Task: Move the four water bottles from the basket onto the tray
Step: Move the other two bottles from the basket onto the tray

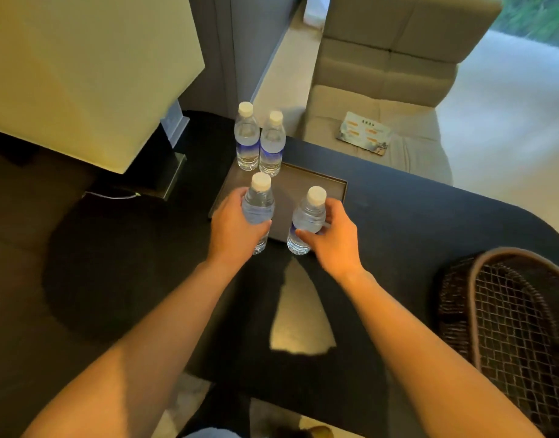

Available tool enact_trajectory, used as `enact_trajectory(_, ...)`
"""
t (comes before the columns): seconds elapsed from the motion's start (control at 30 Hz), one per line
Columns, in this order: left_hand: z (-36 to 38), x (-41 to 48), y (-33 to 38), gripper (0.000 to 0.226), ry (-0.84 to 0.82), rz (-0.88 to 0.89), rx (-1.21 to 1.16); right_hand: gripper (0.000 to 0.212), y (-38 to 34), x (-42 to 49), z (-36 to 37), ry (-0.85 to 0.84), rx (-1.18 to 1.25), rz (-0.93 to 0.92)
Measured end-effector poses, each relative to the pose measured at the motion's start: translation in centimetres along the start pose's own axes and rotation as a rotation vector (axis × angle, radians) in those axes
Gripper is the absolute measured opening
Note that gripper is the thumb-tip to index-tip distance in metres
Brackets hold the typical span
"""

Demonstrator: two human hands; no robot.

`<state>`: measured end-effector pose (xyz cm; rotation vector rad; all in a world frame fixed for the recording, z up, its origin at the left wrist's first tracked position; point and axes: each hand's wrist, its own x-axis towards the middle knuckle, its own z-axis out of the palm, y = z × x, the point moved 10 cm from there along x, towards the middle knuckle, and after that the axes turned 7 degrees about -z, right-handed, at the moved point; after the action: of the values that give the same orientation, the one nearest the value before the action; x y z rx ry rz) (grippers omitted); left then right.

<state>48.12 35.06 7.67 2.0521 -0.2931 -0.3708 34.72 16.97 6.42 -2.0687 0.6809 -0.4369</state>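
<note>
Two clear water bottles with white caps stand upright at the far left corner of the dark rectangular tray [316, 184]: one behind [247, 137] and one in front [272, 143]. My left hand [234, 229] grips a third bottle [260, 200] around its middle, above the tray's near left edge. My right hand [330, 235] grips a fourth bottle [309, 216], whose base is at the tray's near edge. The dark woven basket [509, 311] sits at the right, and no bottle shows inside it.
A lamp with a large cream shade [82, 74] stands on the dark table [414, 222] at the left, its base beside the tray. A beige upholstered chair [382, 74] with a printed card [365, 132] on its seat is behind the table.
</note>
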Motion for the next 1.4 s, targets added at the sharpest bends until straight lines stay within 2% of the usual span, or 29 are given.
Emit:
enact_trajectory(0.23, -1.8, 8.8, -3.0, 0.068, 0.009, 0.016, 0.060, 0.068, -1.0, 6.6, 6.8, 0.044, 0.001, 0.001)
enact_trajectory(0.47, -1.7, 13.4, -4.5, 0.066, -0.003, 0.019, 0.067, 0.069, -0.7, 10.6, 10.4, 0.083, 0.017, 0.052)
enact_trajectory(1.4, 0.3, 18.5, -2.4, 0.066, -0.077, 0.183, 0.044, 0.070, -0.5, 13.8, 11.5, 0.208, -0.002, 0.062)
